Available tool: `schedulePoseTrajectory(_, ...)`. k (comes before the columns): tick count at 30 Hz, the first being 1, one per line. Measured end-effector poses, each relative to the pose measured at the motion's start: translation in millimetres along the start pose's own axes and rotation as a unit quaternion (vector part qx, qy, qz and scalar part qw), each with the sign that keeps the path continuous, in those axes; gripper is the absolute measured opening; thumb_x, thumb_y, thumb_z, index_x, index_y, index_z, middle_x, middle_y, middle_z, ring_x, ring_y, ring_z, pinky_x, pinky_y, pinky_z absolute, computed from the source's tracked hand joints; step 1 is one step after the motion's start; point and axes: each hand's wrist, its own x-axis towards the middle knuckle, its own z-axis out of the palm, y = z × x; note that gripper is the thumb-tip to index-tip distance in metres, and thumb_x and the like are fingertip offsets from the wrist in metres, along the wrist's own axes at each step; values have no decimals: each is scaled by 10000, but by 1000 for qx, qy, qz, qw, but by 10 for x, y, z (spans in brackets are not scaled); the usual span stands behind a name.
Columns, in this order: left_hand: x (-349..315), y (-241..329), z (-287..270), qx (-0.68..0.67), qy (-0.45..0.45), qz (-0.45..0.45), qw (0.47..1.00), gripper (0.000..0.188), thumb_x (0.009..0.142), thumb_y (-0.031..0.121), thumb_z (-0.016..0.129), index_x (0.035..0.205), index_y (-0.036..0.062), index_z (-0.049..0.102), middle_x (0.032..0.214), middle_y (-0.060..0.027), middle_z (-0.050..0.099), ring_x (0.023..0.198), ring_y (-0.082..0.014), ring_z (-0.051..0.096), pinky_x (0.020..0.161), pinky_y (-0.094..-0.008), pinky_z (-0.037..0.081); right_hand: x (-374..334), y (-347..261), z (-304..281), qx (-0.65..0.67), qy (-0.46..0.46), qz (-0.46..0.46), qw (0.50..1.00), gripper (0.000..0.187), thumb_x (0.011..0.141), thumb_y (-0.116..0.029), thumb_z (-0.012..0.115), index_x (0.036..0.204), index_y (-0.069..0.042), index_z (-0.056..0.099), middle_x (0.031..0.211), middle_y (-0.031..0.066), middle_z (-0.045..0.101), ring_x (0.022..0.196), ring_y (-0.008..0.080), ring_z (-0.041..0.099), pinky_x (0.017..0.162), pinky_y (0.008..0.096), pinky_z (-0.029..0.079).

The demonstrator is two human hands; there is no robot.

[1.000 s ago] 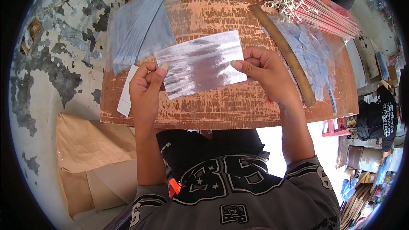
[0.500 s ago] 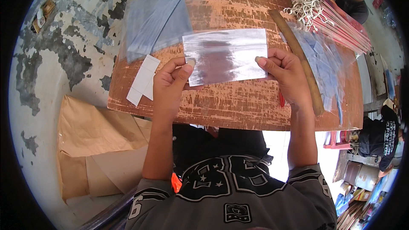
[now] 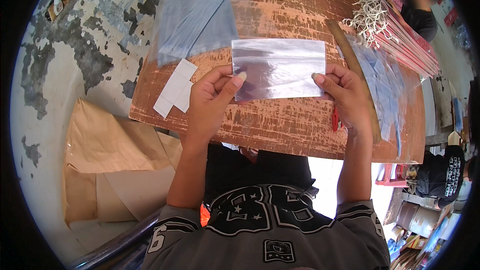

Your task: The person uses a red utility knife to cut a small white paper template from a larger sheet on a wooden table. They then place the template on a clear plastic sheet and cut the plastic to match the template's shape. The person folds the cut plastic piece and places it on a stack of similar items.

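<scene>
A clear plastic sheet (image 3: 279, 68) is stretched flat between both hands above a worn brown board (image 3: 280, 120). My left hand (image 3: 212, 97) pinches its left edge between thumb and fingers. My right hand (image 3: 344, 95) pinches the right edge the same way. Small white paper pieces (image 3: 175, 87) lie on the board just left of my left hand. A stack of bluish clear sheets (image 3: 195, 20) rests at the board's far left.
A long wooden ruler (image 3: 352, 65) lies diagonally to the right, beside more clear sheets (image 3: 385, 85). A bundle of pink sticks with white strings (image 3: 395, 27) sits at the far right. Brown paper (image 3: 110, 160) covers the floor at left. Another person (image 3: 422, 5) sits beyond the board.
Both hands have lifted the clear sheet a little and turned it level, so it now lies squarer to the board. The view has shifted slightly.
</scene>
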Motion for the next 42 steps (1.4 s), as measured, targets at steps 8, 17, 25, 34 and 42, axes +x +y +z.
schedulePoseTrajectory(8,8,-1,4,-3,-2,17,1000,294,1009,129,655,1246,-43,632,1036,-80,741,878,-100,698,737,-250,609,21,7,14,-7,11,1,1000,181,962,-198,728,1019,-31,691,855,-11,697,775,36,613,732,234,540)
schedulePoseTrajectory(17,-30,-114,-11,-31,17,19,999,395,978,96,676,1330,-57,583,1085,-156,745,923,-184,740,733,-300,646,38,11,35,-7,24,-4,1000,169,955,-200,741,1018,-49,693,822,-34,688,733,12,578,686,196,510)
schedulePoseTrajectory(25,-32,-107,25,-25,7,26,999,392,984,87,660,1340,-56,579,1090,-154,746,927,-178,738,749,-298,642,33,31,29,3,37,-5,999,178,948,-193,750,1027,-42,698,821,-34,694,715,6,567,674,177,486)
schedulePoseTrajectory(34,-19,-113,72,-18,5,35,999,389,988,88,655,1343,-55,580,1099,-137,744,948,-168,730,734,-296,646,-8,-10,16,8,41,-4,999,167,947,-195,752,1001,-46,701,793,-47,672,699,8,548,682,185,476)
schedulePoseTrajectory(42,-8,-152,69,-10,22,37,999,384,983,92,662,1329,-57,586,1095,-142,745,920,-164,733,734,-294,647,-6,1,-16,6,28,8,1000,177,957,-215,737,1003,-48,698,818,-37,673,774,25,599,688,200,468)
